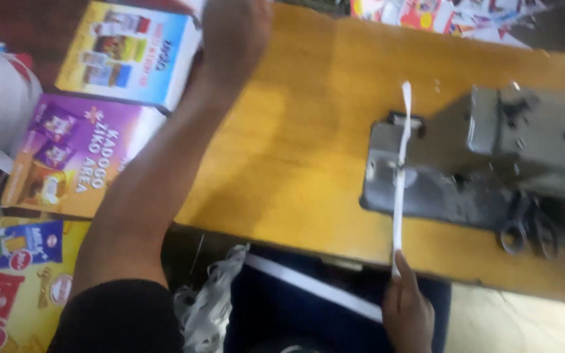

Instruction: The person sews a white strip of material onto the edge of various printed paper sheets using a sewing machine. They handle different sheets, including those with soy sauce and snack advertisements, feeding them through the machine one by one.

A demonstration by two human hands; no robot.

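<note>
Right hand (407, 307) pinched white strap (400, 189) at table edge, keeping it taut through sewing machine (492, 163). Left hand (233, 33) reached toward printed bags (125, 52); finger state unclear.

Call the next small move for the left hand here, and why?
Probably bring the left hand back toward the sewing machine. It is stretched to the table's far edge beside printed bags, while the right hand alone pinches the white strap lying across the machine bed.
</note>
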